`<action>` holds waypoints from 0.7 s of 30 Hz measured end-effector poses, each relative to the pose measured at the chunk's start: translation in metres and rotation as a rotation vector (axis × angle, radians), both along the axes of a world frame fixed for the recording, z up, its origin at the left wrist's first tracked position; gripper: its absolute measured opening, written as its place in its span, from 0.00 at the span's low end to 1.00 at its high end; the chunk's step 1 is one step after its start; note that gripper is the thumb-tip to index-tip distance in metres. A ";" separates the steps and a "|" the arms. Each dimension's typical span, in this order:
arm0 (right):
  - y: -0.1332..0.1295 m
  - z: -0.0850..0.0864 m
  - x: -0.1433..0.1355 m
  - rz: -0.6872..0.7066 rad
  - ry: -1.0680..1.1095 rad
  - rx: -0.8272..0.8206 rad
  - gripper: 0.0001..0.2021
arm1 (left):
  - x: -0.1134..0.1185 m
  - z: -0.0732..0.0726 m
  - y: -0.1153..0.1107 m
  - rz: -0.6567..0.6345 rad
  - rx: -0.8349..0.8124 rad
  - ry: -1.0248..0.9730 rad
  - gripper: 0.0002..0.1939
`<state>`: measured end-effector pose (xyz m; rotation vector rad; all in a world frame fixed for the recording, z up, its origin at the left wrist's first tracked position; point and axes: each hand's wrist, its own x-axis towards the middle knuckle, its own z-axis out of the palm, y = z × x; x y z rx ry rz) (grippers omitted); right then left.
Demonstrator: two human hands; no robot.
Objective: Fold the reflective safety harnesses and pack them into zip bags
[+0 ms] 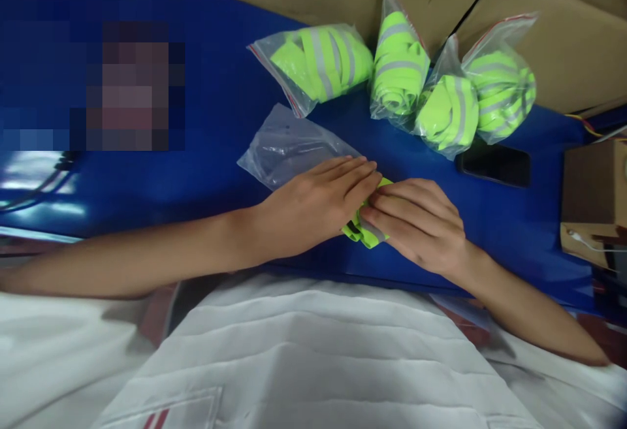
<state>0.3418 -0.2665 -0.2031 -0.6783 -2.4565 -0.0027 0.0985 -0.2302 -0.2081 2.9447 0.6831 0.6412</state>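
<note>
Between my hands sits a bundled neon-green reflective strap with a grey stripe, just above the blue table's near edge. My left hand presses over its left side with the fingers together. From the right, my right hand pinches the same bundle with bent fingers; its thumb is mostly hidden. A clear plastic bag lies flat on the table, partly under my left hand. Beyond it stand several zip bags, each packed with a similar strap, such as the leftmost packed bag and the rightmost packed bag.
A dark phone lies on the blue table below the packed bags. Large cardboard boxes line the back. A smaller cardboard box with a white cable stands at the right. Black cables lie at the left.
</note>
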 end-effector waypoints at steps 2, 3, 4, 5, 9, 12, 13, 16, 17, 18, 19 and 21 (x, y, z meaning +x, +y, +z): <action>-0.001 -0.002 -0.007 -0.032 0.008 0.063 0.12 | 0.001 -0.004 -0.001 -0.001 0.028 0.020 0.22; -0.001 -0.003 -0.010 -0.054 0.009 0.109 0.11 | 0.002 -0.006 -0.001 -0.004 0.037 0.027 0.22; -0.001 -0.004 -0.012 -0.076 0.001 0.152 0.10 | 0.002 -0.007 -0.001 -0.009 0.039 0.031 0.22; 0.000 -0.004 -0.013 -0.095 -0.013 0.187 0.10 | 0.001 -0.007 0.000 -0.011 0.035 0.030 0.23; 0.006 -0.004 -0.004 -0.070 -0.074 0.132 0.15 | -0.002 -0.005 0.008 0.022 -0.039 -0.040 0.23; 0.010 -0.002 0.008 -0.065 -0.038 0.011 0.22 | -0.004 -0.004 0.013 0.049 -0.125 -0.128 0.24; 0.010 -0.001 0.011 -0.076 -0.016 -0.014 0.22 | -0.004 -0.003 0.014 0.047 -0.154 -0.152 0.26; 0.006 0.002 0.010 -0.080 0.032 -0.027 0.17 | -0.005 -0.004 0.014 -0.020 -0.213 -0.208 0.32; 0.004 0.003 0.008 -0.072 0.041 -0.009 0.16 | -0.004 -0.005 0.013 -0.057 -0.220 -0.228 0.33; 0.002 0.004 0.005 -0.066 0.045 0.018 0.15 | -0.004 -0.005 0.011 -0.096 -0.220 -0.243 0.33; 0.000 0.006 0.002 -0.059 0.049 0.052 0.13 | -0.003 -0.005 0.010 -0.127 -0.217 -0.249 0.33; -0.002 0.009 -0.004 -0.047 0.055 0.114 0.10 | -0.002 -0.003 0.007 -0.155 -0.218 -0.240 0.33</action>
